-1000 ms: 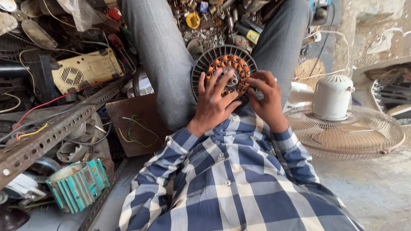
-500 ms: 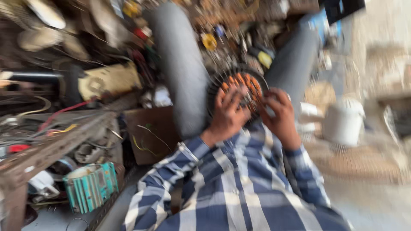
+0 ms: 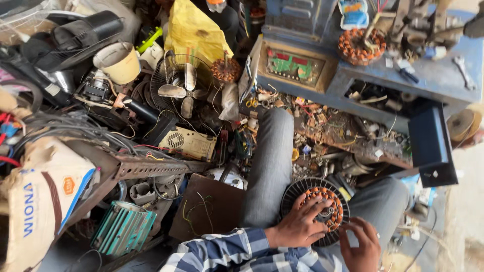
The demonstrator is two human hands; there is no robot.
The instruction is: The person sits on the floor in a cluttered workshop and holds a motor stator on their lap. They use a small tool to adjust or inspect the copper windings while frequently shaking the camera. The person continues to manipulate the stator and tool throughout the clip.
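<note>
A round black fan motor stator (image 3: 313,193) with orange copper windings rests on my lap between my grey-trousered legs. My left hand (image 3: 300,225) lies flat on its left side, fingers spread over the windings. My right hand (image 3: 361,245) touches its lower right edge with bent fingers. Neither hand closes around anything. My sleeves are blue and white plaid.
A blue workbench (image 3: 353,70) with another copper winding (image 3: 362,44) stands ahead. Left lie a small metal fan (image 3: 177,93), a cream bucket (image 3: 118,61), a yellow bag (image 3: 194,31), a slotted steel angle bar (image 3: 151,168), a green finned motor housing (image 3: 123,227) and tangled wires.
The camera has tilted up, so the bench and the clutter beyond my legs are in view. Both hands stay on the stator, which sits lower in the frame.
</note>
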